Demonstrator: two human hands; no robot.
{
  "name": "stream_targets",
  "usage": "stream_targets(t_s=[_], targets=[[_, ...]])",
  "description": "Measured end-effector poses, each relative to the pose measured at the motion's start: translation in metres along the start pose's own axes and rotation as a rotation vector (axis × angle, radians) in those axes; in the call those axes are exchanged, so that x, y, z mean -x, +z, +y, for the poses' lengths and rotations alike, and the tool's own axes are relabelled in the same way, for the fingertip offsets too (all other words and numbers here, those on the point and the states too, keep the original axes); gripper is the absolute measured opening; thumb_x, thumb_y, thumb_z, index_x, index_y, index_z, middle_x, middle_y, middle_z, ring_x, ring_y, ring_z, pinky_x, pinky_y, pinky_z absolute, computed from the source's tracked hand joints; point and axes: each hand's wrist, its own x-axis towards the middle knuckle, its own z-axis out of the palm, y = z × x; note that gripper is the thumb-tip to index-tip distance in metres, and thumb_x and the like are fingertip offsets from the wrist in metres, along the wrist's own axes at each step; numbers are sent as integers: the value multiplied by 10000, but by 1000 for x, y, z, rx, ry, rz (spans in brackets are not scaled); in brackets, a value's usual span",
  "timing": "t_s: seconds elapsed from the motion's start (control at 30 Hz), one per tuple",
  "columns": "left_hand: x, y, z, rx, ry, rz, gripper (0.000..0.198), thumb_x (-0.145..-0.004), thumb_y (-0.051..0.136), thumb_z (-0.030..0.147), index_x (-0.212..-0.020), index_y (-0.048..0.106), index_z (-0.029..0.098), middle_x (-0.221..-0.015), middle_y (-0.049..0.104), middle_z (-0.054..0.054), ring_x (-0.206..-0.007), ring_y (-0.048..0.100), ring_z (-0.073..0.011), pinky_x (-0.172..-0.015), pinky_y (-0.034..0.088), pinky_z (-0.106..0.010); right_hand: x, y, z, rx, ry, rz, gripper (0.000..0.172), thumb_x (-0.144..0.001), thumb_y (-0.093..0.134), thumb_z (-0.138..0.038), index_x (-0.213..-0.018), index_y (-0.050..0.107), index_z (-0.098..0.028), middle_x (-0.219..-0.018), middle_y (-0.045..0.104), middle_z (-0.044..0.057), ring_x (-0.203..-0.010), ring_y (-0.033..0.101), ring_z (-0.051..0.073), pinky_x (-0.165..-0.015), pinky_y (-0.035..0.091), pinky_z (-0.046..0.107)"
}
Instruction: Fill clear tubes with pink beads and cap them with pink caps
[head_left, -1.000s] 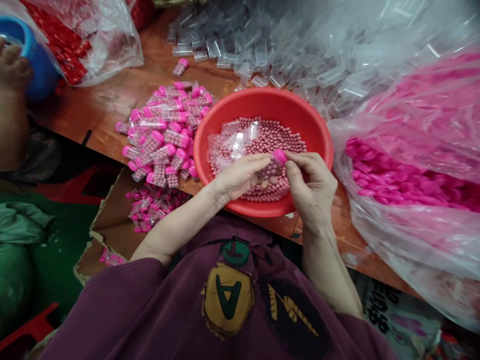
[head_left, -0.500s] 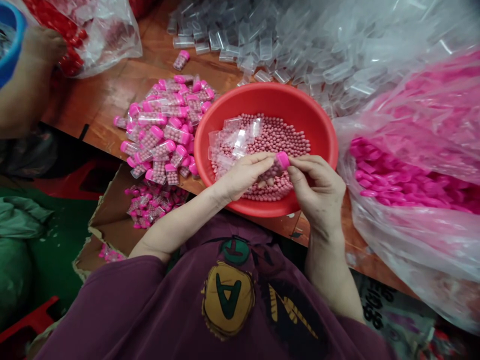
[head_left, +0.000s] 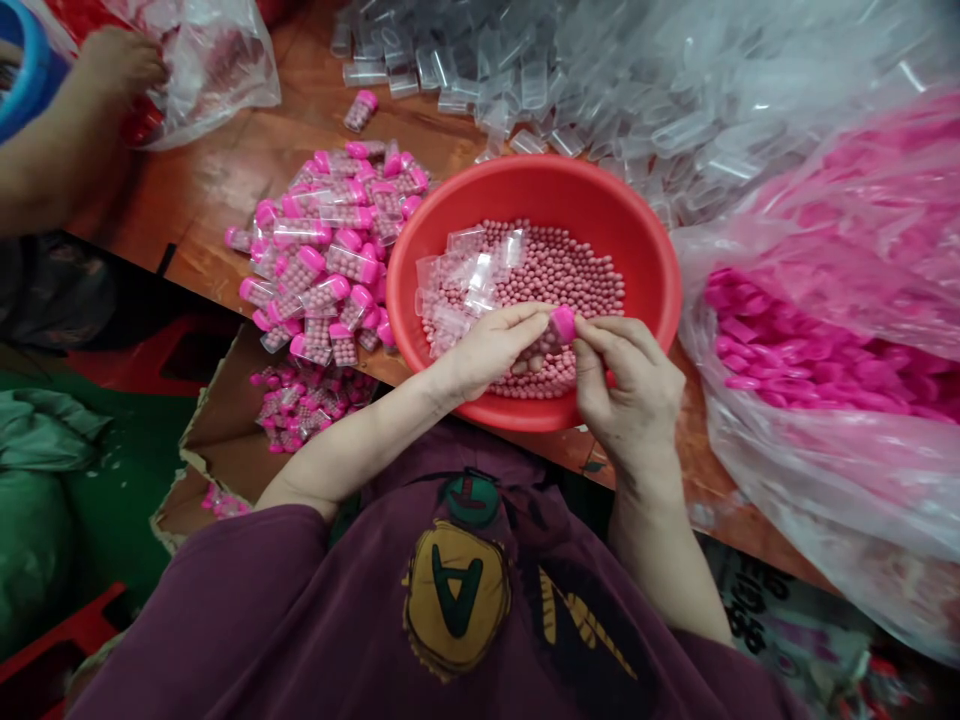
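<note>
- The step in hand appears to be fitting a pink cap [head_left: 562, 323] to a small clear bottle [head_left: 541, 345], held over the red basin [head_left: 664, 285] at the centre of the frame
- The left hand [head_left: 491, 350] is wrapped around the bottle, hiding most of its body, with the capped end towards the right of the frame
- The right hand [head_left: 634, 378] has thumb and forefinger pinched at the cap's edge; whether the cap is fully seated cannot be told
- Below the hands, pink beads [head_left: 574, 272] lie in the basin, with clear tubes [head_left: 474, 272] on top of them towards its left
- A heap of capped bottles [head_left: 322, 250] lies left of the basin; loose caps [head_left: 795, 360] show in a plastic bag at the right of the frame
- The next move seems to call for the left hand to keep the bottle steady while the right presses the cap straight down, checking that it sits flush before letting go
</note>
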Motion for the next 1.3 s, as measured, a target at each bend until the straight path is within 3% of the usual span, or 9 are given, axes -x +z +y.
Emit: stream_targets(t_s=[0.13,0.23,0.37,0.5,0.57,0.7,0.97,1.17,1.3], targets=[[2,-2,-2,-17,87,-69,129,-1096,722,251,-1019,776,163,-861,672,-6,-688,566,-92,-648,468,-224,-4,-14,2,-52,-79,-99,355,-1069,656,-207,-1364,835,-290,-1270,831,108,-1148,817,277,-1026,717,472],[1,-6,-4,-90,192,-152,156,-1016,848,307,-1088,795,178,-883,691,-5,-688,567,-104,-665,478,-265,-9,-28,9,-193,-5,-200,386,-1060,688,-233,-1411,819,-324,-1308,815,82,-1154,808,256,-1014,709,466],[-1,-9,-6,-173,254,-238,271,-936,918,392,-1023,801,164,-831,676,7,-676,579,-102,-664,482,-273,-9,-25,18,-372,215,-22,467,-992,844,-404,-1447,743,-374,-1206,820,37,-927,796,226,-872,725,434],[-6,-11,-9,-213,295,-208,392,-860,969,503,-987,835,156,-909,763,-21,-773,637,-114,-746,527,-259,-4,-9,10,-232,191,-23,243,-1077,728,-421,-1274,785,-290,-1126,807,67,-947,793,240,-885,710,440],[-10,-13,-11,-203,308,-189,424,-835,981,543,-959,846,161,-927,783,-26,-848,663,-131,-820,550,-266,-1,-2,4,-80,87,-71,300,-1056,711,-393,-1319,763,-259,-1214,790,105,-1076,787,286,-967,698,498],[-15,-14,-16,-196,277,-149,416,-805,1011,528,-930,862,160,-839,745,-4,-811,628,-130,-798,524,-271,4,12,-1,222,10,-130,668,-902,829,-427,-1495,619,-202,-1333,730,184,-1249,712,402,-1057,650,640],[-9,-8,-11,-121,124,-120,364,-849,1028,441,-862,824,140,-765,718,10,-740,625,-103,-756,520,-250,9,25,9,338,-71,-115,544,-940,741,-396,-1421,606,-182,-1194,737,186,-1089,705,393,-947,632,617],[-10,-3,-2,85,-92,-61,457,-1105,760,474,-812,770,123,-818,781,-85,-787,688,-168,-839,599,-319,14,26,13,389,-23,-62,628,-912,807,-542,-1405,620,-200,-1174,725,173,-1115,706,392,-978,608,595],[-10,2,-4,-4,-57,-129,314,-1101,758,354,-898,790,116,-842,788,-70,-772,689,-147,-819,595,-292,12,29,11,443,-5,-128,691,-906,808,-558,-1438,629,-155,-1186,744,184,-1127,720,414,-954,594,606]])
